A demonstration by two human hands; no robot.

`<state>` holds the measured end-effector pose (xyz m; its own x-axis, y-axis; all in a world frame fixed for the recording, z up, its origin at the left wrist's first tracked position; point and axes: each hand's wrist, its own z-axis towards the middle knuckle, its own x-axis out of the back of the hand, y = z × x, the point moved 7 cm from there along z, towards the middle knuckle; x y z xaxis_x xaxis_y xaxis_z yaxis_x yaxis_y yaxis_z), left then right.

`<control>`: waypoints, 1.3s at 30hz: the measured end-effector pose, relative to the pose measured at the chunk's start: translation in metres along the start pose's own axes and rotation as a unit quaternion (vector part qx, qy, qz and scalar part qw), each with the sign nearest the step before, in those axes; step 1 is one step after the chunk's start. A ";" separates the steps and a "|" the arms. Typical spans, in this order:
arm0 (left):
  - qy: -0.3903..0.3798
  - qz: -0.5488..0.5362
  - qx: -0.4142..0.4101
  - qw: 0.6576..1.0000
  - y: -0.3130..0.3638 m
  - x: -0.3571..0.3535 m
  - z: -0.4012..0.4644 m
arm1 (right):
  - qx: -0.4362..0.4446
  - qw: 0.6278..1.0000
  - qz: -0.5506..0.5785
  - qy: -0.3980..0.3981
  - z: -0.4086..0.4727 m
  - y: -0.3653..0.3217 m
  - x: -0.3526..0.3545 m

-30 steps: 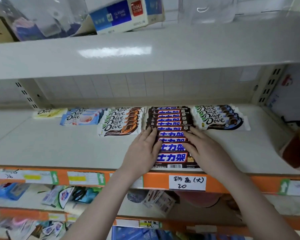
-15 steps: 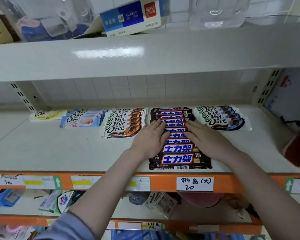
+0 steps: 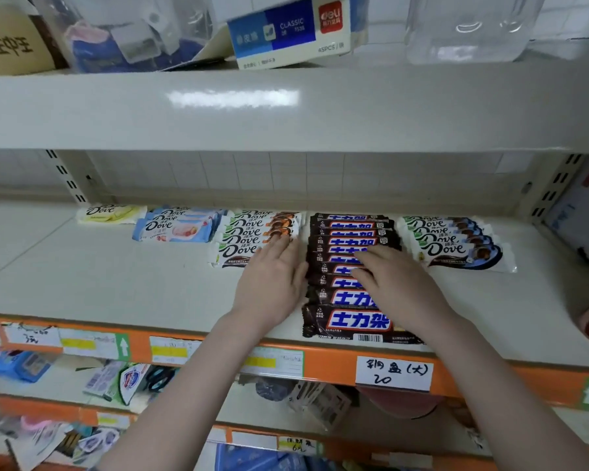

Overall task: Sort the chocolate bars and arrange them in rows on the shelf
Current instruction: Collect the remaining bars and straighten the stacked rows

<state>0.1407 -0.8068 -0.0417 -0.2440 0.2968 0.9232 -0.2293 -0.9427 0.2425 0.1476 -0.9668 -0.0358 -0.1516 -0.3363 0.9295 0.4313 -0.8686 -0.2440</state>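
Chocolate bars lie in five rows across the middle of the frame on a white shelf (image 3: 82, 283). A column of dark Snickers bars (image 3: 351, 266) runs from centre toward the orange shelf edge (image 3: 218, 355). Left hand (image 3: 271, 283) lies flat, fingers straight, against that column's left side, fingertips over the caramel Dove row (image 3: 252, 237). Right hand (image 3: 402, 283) rests flat on the Snickers, fingers extended. Further Dove rows sit at right (image 3: 456, 244), centre-left (image 3: 177, 226) and far left (image 3: 109, 214).
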 end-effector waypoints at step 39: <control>-0.172 0.010 -0.051 0.984 -0.154 0.000 0.057 | 0.001 0.996 -0.022 -0.083 0.164 -0.070 -0.067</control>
<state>0.2294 -0.6699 -0.0618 0.0798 0.1920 0.9781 -0.3245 -0.9228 0.2076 0.2728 -0.8237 -0.0355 -0.0220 -0.2325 0.9723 0.4284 -0.8810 -0.2010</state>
